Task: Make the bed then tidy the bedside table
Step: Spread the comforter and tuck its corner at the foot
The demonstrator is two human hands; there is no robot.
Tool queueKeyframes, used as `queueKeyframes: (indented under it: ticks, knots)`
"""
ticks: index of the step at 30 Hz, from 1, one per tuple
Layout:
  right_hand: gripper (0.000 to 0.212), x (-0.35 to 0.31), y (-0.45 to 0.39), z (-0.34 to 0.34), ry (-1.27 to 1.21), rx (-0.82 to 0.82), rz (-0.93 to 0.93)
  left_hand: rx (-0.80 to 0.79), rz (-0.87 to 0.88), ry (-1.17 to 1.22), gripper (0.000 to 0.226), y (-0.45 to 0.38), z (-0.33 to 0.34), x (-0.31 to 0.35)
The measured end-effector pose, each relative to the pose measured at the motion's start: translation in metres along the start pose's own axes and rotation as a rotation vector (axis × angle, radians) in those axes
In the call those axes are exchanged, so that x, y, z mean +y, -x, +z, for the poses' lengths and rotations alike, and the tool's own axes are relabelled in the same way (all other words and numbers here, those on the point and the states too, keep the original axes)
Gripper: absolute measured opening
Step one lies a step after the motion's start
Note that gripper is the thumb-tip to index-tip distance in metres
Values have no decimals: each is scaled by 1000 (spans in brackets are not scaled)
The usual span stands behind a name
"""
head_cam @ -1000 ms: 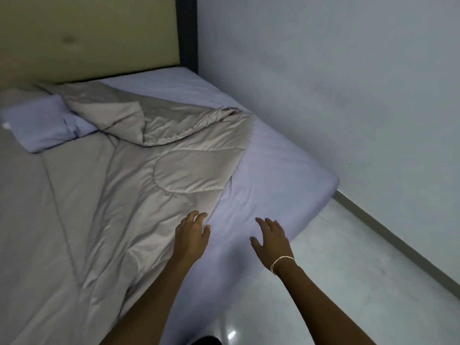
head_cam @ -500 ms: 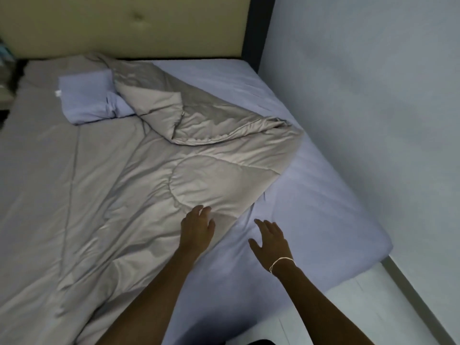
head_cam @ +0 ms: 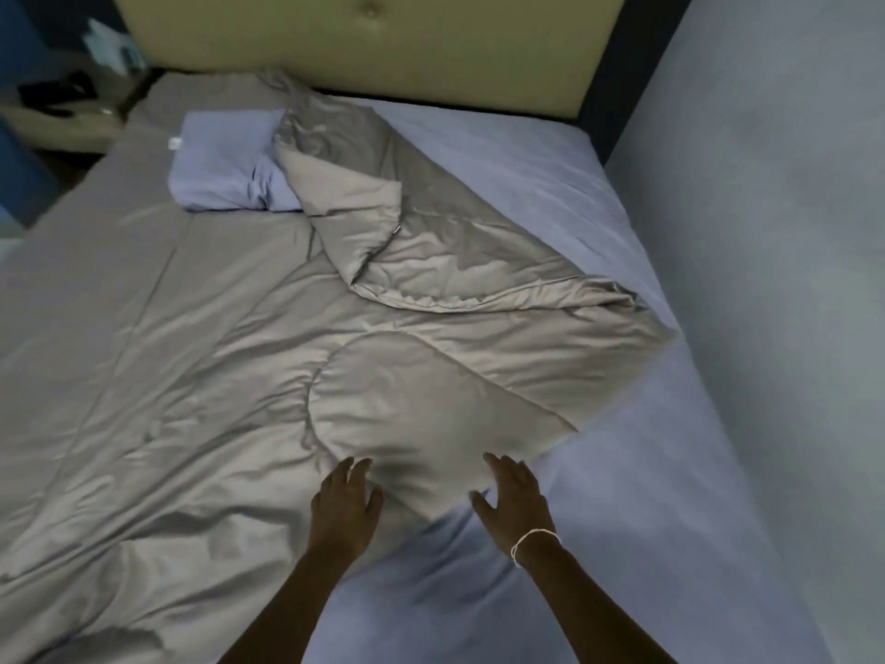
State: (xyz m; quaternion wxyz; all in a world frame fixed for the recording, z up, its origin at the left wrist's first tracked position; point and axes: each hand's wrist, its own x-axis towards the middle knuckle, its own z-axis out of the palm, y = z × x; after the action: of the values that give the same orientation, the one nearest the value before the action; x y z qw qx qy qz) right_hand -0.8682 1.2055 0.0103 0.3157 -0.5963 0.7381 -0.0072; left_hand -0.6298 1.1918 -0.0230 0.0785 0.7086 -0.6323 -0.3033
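Near the foot edge of the bed [head_cam: 550, 151], both hands lie with fingers spread and nearly straight on the taupe comforter [head_cam: 201, 376]: the left hand [head_cam: 347, 510] flat on the cloth, the right hand [head_cam: 515, 503], a thin string bracelet [head_cam: 531, 541] at its wrist, on the comforter's diagonal edge where it meets the lavender sheet [head_cam: 694, 448]. That comforter covers the left side of the bed and runs lengthwise from headboard [head_cam: 359, 45] to foot; its upper right part is folded back on itself in a rumpled bunch pointing toward the wall-side edge, leaving the sheet bare along the right side and at the right head corner. A lavender pillow [head_cam: 220, 165] lies near the head edge, partly under the fold. Beyond the bed's left head corner stands the bedside tabletop [head_cam: 57, 124], blurred, carrying dark and pale items I cannot identify.
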Motion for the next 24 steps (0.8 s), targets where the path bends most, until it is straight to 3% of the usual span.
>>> queueKeyframes:
  ticks: [4, 8, 12, 14, 16, 20, 22, 24]
  knots:
    - [70, 29, -106, 2, 62, -5, -41, 18, -53, -125, 60, -65, 40, 7]
    - [80, 37, -220, 20, 95, 98, -121, 94, -22, -230, 69, -153, 67, 4]
    - [93, 45, -312, 58, 81, 83, -85, 196, -40, -290, 81, -242, 101, -33]
    - [89, 58, -330, 93, 204, 91, -94, 220, -47, -337, 72, -261, 126, -59]
    - [78, 68, -340, 118, 273, 186, -124, 369, 21, -373, 59, -268, 149, -78]
    - [53, 69, -343, 120, 334, 341, -167, 523, 148, -389, 31, -268, 154, -70]
    - [63, 68, -337, 113, 286, 413, -207, 558, 178, -382, 20, -260, 139, -56]
    - [75, 70, -320, 107, 205, 409, -210, 459, 158, -352, 13, -241, 129, -43]
